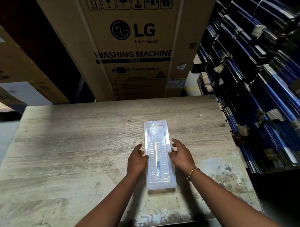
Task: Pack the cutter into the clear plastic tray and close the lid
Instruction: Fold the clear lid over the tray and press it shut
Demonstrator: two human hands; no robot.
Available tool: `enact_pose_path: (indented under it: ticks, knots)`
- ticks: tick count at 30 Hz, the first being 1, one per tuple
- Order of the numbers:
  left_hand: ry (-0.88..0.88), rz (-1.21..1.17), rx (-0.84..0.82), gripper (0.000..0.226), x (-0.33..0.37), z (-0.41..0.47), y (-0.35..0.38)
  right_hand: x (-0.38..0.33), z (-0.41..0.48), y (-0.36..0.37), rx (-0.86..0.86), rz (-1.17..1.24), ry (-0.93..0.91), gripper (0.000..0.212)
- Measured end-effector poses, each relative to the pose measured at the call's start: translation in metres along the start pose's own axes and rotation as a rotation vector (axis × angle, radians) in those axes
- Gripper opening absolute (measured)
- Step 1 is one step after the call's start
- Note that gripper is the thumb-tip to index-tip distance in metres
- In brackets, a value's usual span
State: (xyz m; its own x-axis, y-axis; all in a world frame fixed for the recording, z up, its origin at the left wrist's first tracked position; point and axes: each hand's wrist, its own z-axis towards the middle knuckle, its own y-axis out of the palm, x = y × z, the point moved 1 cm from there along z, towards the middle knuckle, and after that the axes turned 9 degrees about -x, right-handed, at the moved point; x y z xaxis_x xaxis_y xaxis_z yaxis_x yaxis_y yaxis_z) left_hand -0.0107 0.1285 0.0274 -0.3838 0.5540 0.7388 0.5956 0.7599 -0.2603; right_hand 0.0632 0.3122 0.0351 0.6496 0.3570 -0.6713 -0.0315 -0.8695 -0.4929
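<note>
as tray (159, 155) lies closed | left hand (137, 160) touching | right hand (181, 156) touching

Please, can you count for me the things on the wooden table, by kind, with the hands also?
Clear plastic tray, lid down, lying on the table: 1
Cutter, seen faintly through the plastic: 1
Hands at the tray's long sides, left hand and right hand: 2
Total: 4

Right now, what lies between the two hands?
In the head view, the clear tray with its lid down lies between the left hand and right hand; a thin item shows inside.
</note>
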Motion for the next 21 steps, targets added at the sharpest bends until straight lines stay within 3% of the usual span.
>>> enact_pose_path:
  ticks: [4,8,14,21]
  knots:
    - [0.188,0.45,-0.049,0.081,0.014,-0.008,-0.004,-0.006,-0.007,-0.007,-0.089,-0.497,-0.149,0.077]
    - [0.198,0.863,-0.15,0.09,0.014,-0.006,-0.009,-0.007,-0.011,-0.016,-0.218,-0.666,-0.16,0.082]
    - [0.184,1.068,-0.188,0.084,0.017,-0.003,-0.014,-0.012,-0.008,-0.021,-0.263,-0.747,-0.138,0.081]
    - [0.206,1.141,-0.156,0.083,0.018,0.002,-0.013,-0.015,-0.005,-0.021,-0.262,-0.74,-0.117,0.081]
